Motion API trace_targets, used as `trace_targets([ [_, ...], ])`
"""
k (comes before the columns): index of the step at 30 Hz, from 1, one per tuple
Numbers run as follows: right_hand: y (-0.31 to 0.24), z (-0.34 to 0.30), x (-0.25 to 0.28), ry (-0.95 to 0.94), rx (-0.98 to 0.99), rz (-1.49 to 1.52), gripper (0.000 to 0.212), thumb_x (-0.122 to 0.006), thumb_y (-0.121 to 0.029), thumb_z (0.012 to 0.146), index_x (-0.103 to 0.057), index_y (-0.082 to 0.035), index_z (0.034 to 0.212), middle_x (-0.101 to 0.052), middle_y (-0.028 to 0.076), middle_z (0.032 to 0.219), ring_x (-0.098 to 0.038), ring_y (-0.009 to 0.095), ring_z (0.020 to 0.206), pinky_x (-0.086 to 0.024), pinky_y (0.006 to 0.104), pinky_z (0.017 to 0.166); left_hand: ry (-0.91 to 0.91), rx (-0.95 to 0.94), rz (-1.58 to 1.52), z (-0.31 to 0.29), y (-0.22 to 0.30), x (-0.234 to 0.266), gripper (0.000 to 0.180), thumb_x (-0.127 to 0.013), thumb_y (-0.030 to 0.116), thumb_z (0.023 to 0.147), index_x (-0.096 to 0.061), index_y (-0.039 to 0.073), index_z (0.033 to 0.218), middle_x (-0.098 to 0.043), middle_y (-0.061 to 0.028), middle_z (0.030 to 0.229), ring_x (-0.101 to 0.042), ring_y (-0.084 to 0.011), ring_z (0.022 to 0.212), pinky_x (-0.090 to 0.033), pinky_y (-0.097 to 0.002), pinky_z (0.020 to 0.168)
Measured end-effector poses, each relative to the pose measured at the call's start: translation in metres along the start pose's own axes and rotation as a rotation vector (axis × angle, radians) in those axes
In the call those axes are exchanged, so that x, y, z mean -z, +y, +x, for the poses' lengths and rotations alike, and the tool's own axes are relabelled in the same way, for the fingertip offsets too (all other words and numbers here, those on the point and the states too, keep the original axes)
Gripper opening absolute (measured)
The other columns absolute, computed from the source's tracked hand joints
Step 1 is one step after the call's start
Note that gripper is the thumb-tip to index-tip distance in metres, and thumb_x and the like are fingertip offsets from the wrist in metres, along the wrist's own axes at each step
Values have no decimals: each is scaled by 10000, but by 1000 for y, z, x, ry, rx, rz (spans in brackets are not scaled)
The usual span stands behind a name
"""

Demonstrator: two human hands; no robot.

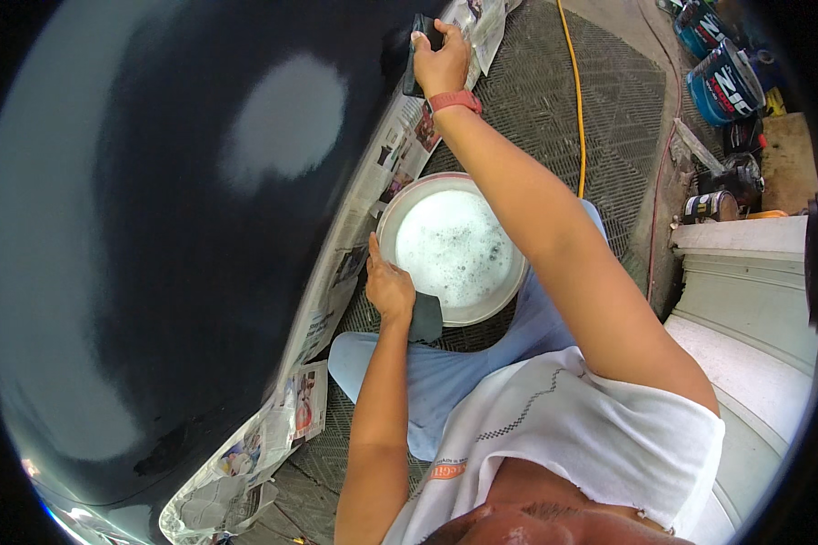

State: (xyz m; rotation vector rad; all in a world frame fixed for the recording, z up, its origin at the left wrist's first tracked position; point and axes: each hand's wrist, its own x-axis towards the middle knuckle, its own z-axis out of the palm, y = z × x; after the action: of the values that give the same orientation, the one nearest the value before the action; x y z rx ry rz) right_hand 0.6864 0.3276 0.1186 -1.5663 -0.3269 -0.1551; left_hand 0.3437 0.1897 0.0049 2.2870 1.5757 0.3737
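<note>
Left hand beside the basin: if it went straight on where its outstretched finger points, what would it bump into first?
The left hand would likely meet the newspaper strip along the edge of the dark panel, though depth is unclear.

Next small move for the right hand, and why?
I'd probably slide the right hand a short way along the panel beside the newspaper. It already grips a dark pad that seems to rest against the panel's edge, while the left hand sits down at the rim of the basin, out of its way.
</note>
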Motion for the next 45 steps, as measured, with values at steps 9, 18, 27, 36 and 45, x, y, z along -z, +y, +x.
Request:
trace_targets([
  [9, 21, -9, 1, -51, 50, 73, 480, -830, -218, 889, -692, -22, 1305, -676, 248, 1252, -612, 424, 1236, -480, 475, 1098, -15, -3, 7, 0, -1, -2, 769, -612, 14, 964, -357, 139, 1678, -707, -287, 1254, -752, -450, 974, -615, -518, 839],
  [18, 2, -61, 10, -128, 46, 73, 465, -821, -159, 902, -676, -2, 1314, -690, 245, 1276, -647, 405, 1216, -496, 453, 1076, 7, 21, 4, 0, -6, 0, 761, -595, 2, 967, -362, 146, 1677, -708, -278, 1257, -747, -451, 998, -608, -529, 856],
  [27, 28, -51, -20, -88, -111, 188, 462, -831, -168, 940, -661, 26, 1324, -759, 155, 1122, -727, 239, 993, -572, 361, 911, 42, 15, -9, 0, -9, -3, 751, -593, 0, 966, -374, 142, 1670, -708, -265, 1273, -749, -445, 990, -609, -527, 855],
  [36, -35, -70, 7, -121, 246, 78, 463, -802, -143, 915, -659, -32, 1341, -613, 217, 1308, -590, 417, 1269, -469, 460, 1125, 19, 38, 5, -1, -12, -1, 762, -603, 5, 961, -366, 149, 1671, -712, -263, 1256, -744, -454, 1004, -605, -530, 857],
  [45, -11, -17, 23, -141, 213, -40, 459, -809, -193, 911, -668, -53, 1325, -669, 225, 1257, -632, 414, 1219, -498, 462, 1082, 11, -5, 7, 3, -2, -7, 756, -589, 13, 964, -365, 143, 1674, -710, -278, 1270, -738, -462, 993, -597, -522, 863],
])
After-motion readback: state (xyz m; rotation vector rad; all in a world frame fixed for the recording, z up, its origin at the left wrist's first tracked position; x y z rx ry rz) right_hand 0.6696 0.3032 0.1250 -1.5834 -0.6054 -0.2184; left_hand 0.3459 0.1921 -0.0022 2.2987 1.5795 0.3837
